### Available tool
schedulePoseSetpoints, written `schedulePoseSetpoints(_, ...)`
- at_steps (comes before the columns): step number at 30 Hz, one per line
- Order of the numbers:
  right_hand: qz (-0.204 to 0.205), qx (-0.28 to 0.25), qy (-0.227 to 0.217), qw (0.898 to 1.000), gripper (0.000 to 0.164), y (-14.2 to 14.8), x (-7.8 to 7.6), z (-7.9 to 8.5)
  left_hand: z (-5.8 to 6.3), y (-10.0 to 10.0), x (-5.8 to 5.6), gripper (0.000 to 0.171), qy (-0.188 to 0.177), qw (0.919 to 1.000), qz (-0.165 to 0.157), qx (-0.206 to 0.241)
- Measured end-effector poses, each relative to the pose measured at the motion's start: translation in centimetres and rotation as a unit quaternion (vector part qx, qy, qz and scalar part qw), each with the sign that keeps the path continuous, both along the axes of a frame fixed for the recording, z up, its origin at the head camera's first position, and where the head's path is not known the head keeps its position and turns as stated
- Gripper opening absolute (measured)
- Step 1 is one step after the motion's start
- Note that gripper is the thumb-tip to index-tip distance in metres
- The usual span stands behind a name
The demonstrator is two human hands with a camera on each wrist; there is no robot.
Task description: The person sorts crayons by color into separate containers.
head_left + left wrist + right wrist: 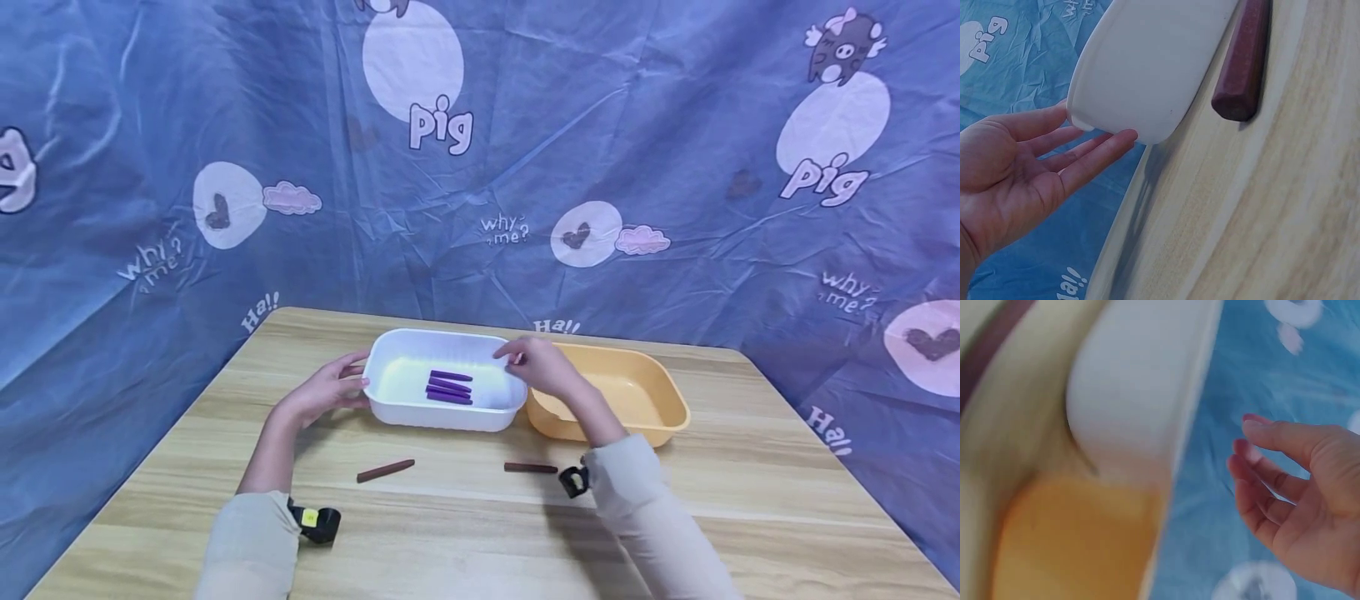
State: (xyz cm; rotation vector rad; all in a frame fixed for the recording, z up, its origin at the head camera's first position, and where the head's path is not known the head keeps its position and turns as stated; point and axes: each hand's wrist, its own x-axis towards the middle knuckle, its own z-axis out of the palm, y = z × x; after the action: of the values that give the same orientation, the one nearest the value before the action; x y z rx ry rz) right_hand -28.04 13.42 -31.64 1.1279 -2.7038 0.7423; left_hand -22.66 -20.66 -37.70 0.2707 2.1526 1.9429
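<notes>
My left hand (330,393) is at the left end of a white plastic bin (442,418), its nearly straight fingers touching the end wall in the left wrist view. Several purple crayons (449,387) lie side by side on the bin's floor. Over the bin's right end hovers my right hand (542,364), fingers loosely bent and nothing between them in the right wrist view. Two brown crayons lie on the wood in front of the bin: one crayon (386,471) to the left, the other crayon (531,468) to the right.
A yellow-orange plastic bin (660,392) stands right beside the white one, partly behind my right forearm. Both rest on a wood-grain table (450,533). A blue printed cloth (450,242) hangs behind the table's far edge and along its sides.
</notes>
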Motion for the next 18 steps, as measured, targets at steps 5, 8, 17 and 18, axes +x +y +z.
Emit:
schedulePoseSetpoints(5,-0.049,-0.036,0.001,0.998,0.021,5.7,1.2,1.1,0.0,0.1,0.0,0.06,-0.005,1.0,0.003,0.0)
schedulePoseSetpoints(8,-0.08,-0.044,-0.001,0.996,0.021,9.2,2.0,1.3,0.0,0.2,0.1,0.06,-0.008,1.0,0.005,-0.001)
schedulePoseSetpoints(17,-0.153,-0.05,0.0,0.987,0.025,18.1,3.7,0.0,0.5,0.4,0.1,0.06,-0.004,1.0,0.003,-0.008)
schedulePoseSetpoints(18,-0.16,-0.049,-0.006,0.986,0.026,18.8,3.8,-0.3,0.6,0.4,0.1,0.06,-0.001,0.9999,0.003,-0.014)
